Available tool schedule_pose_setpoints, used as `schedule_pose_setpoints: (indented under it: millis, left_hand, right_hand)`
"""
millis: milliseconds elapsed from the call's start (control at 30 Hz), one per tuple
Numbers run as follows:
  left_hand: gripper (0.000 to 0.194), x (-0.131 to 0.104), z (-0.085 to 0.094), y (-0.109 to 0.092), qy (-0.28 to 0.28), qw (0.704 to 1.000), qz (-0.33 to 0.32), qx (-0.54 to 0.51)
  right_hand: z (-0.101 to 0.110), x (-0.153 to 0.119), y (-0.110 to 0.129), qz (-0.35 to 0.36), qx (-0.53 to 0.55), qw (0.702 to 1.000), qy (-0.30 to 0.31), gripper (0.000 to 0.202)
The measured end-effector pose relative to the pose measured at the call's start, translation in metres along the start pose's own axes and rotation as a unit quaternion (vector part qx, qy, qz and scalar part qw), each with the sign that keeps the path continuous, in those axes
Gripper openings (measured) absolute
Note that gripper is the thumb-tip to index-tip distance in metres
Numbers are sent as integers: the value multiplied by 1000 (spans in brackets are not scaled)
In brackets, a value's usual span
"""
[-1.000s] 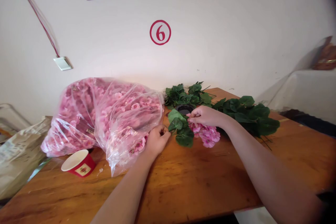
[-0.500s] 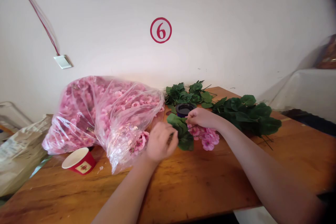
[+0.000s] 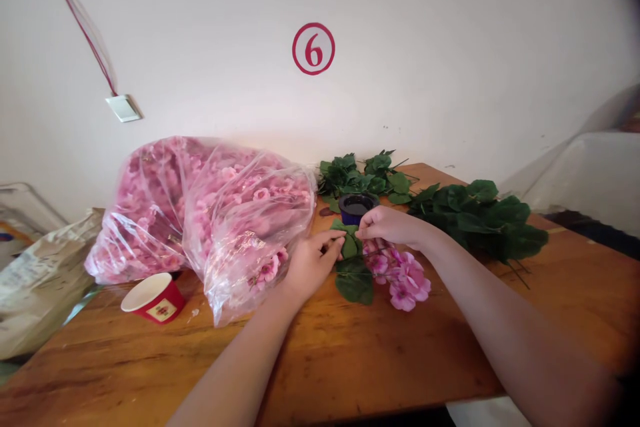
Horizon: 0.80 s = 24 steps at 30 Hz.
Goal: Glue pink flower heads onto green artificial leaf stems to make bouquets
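Observation:
Near the middle of the wooden table, my left hand [image 3: 317,260] has its thumb and fingers pinched at the edge of a green leaf sprig [image 3: 354,279]. My right hand [image 3: 384,225] is closed at the top of the same sprig, where pink flowers [image 3: 404,278] hang below its fingers; the stems between the fingers are too small to make out. A dark blue pot [image 3: 357,205] stands just behind my right hand. Left of my left hand lies a clear plastic bag [image 3: 240,213] full of pink flowers.
Green leaf bunches lie at the back [image 3: 350,177] and at the right [image 3: 480,217] of the table [image 3: 380,360]. A red paper cup [image 3: 155,299] stands at the left front of the bag. A brown paper bag [image 3: 45,280] is at the far left, and a wall rises behind.
My left hand has turned and its fingertips now reach the leaves beside my right hand. The pink flowers and leaves have shifted slightly down and right. The camera view has shifted a little.

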<state>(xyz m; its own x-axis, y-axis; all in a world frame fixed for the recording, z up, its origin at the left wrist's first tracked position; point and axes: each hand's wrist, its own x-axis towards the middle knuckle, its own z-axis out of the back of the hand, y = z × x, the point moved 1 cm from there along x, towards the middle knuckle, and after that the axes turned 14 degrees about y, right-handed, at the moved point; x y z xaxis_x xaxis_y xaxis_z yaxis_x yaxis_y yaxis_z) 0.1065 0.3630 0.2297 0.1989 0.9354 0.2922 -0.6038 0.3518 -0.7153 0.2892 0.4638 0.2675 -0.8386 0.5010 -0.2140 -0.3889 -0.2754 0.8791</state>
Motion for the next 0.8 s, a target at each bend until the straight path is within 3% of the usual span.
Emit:
schedule_pose_setpoints:
  millis: [233,367,500,800]
  left_hand:
    - [38,1,1,2,23,978,-20,204]
    - [47,0,3,-3,11,969,-25,247]
    - [31,0,3,-1,9,959,4,283]
    - [2,0,6,4,-168,933,-28,318]
  right_hand:
    - [-1,0,-1,0,6,1000,24,24]
    - [-1,1,-3,-5,1,1000,21,25]
    - [-1,1,-2,-7,-6,1000,26,23]
    - [-4,-3,4,-15,18,999,28,26]
